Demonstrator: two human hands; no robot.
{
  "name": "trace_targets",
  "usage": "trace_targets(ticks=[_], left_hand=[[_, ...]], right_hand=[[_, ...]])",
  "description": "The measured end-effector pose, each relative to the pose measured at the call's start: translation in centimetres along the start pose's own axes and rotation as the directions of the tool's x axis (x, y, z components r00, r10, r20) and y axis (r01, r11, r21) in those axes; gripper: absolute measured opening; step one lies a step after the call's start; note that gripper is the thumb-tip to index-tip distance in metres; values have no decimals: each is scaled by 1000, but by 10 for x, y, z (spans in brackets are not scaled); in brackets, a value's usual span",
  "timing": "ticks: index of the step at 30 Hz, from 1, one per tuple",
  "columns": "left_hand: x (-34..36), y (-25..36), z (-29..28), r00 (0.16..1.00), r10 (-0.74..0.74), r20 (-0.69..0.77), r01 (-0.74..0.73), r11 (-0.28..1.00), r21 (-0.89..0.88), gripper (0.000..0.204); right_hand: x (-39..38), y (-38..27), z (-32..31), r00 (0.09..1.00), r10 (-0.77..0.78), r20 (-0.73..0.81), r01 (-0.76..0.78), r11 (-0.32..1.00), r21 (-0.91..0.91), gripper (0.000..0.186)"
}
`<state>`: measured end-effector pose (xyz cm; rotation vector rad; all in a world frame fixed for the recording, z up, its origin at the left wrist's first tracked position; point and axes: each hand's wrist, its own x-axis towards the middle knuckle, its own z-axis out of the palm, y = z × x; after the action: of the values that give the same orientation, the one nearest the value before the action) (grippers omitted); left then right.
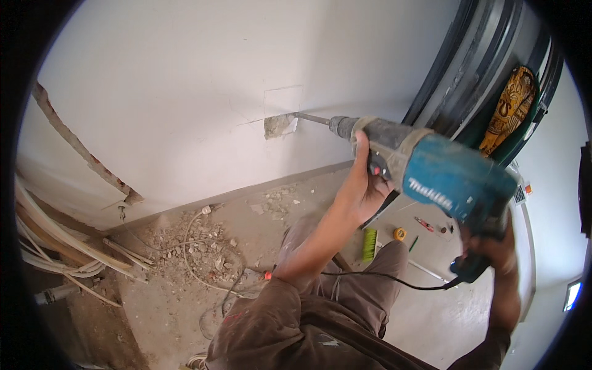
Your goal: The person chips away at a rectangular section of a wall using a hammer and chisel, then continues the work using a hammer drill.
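A teal and black rotary hammer (456, 172) is held sideways against the white wall, its chisel bit (313, 118) meeting the upper right edge of a shallow chipped recess (279, 127). Pencil lines (283, 87) mark a rectangle just above that recess. My left hand (365, 191) is closed under the front housing, thumb up along its side. At the rear, my right hand (496, 246) grips the handle; the tool partly hides its fingers, and whether the trigger is pressed I cannot tell. A black cord (394, 280) runs from the handle across my lap.
Rubble (213, 246) covers the floor by the wall. Hoses and conduits (68, 246) lie at left, below a long chased groove (80, 145). A green brush (369, 245), a yellow tape measure (399, 234) and pliers (424, 224) lie near my knee. Dark panels (459, 74) lean at right.
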<state>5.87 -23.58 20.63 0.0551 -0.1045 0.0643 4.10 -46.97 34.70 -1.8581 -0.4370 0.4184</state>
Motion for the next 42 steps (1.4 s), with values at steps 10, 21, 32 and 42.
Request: trace_targets(ticks=[10,21,32,42], left_hand=[[64,50,56,968,246,55,-223,937,-269,63],[-1,-19,-12,1000,11,-22,-9,997,77,51],[-39,-70,-135,908,40,-417,140,909,393,61],[-33,-56,-138,837,98,-538,288,756,587,60]], right_hand=[[130,-149,-7,931,-175,322,301,864,-403,64],[-7,9,-22,996,-10,87,11,1000,-17,87],[-65,251,39,991,106,-77,-40,803,594,63],[-65,263,67,984,163,-74,-51,655,754,55]])
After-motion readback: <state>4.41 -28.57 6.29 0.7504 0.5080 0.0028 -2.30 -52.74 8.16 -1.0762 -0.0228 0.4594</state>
